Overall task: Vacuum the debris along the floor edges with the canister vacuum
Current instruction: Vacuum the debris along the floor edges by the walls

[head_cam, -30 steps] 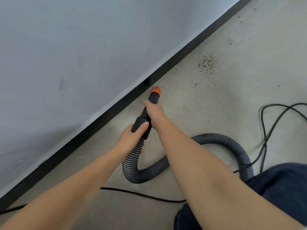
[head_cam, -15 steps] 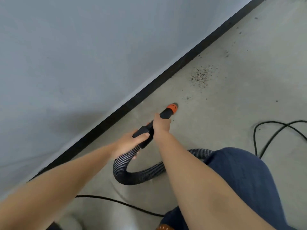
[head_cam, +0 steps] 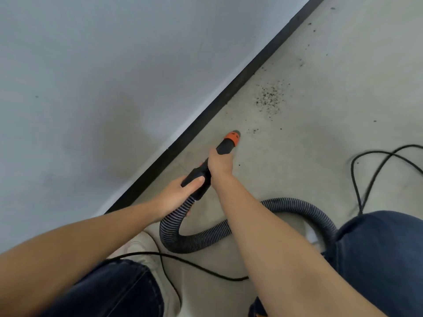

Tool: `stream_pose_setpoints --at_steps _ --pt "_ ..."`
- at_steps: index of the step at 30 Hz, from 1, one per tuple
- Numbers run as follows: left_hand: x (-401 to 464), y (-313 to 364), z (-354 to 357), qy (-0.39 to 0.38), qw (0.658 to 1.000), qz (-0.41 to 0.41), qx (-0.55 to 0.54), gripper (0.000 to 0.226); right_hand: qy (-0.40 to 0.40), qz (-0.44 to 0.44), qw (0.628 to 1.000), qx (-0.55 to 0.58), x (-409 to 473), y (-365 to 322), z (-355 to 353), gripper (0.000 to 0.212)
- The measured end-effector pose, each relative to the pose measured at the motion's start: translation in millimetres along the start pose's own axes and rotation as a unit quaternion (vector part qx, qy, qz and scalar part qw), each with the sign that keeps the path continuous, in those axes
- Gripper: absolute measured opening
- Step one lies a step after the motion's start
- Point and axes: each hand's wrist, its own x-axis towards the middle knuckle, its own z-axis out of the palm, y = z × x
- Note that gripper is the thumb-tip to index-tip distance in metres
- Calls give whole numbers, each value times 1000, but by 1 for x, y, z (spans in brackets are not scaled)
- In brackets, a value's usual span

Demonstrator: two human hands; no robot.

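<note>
Two hands: both grasp the black plastic vacuum wand [head_cam: 212,163].
Left hand [head_cam: 176,195]: clenched around the wand's rear, where the ribbed grey hose [head_cam: 196,239] joins.
Right hand [head_cam: 219,164]: wrapped around the wand farther forward.
Orange nozzle tip [head_cam: 233,136]: low over the grey concrete floor [head_cam: 320,133].
Scattered dark debris [head_cam: 271,99]: at 1 o'clock from the tip, near the black baseboard [head_cam: 229,94].
Black power cord [head_cam: 377,165]: at 3 o'clock.

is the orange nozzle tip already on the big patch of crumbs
No, the orange nozzle tip sits short of the crumb patch, with bare floor between them.
</note>
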Motion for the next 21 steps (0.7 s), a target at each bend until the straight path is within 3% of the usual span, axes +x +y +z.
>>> stream_pose_setpoints --at_steps 4,7,11,21 --pt "-2 -2 -8 -76 996 -7 40 35 63 13 995 70 10 31 -1 51" --pt "-14 -21 -25 -99 995 -15 26 63 62 26 994 85 -26 36 2 42" --pt "-28 -37 -58 -79 995 -34 40 101 39 49 995 75 -40 48 19 51" --pt "-21 -18 -61 -112 991 -34 65 104 36 75 990 113 -42 41 12 48"
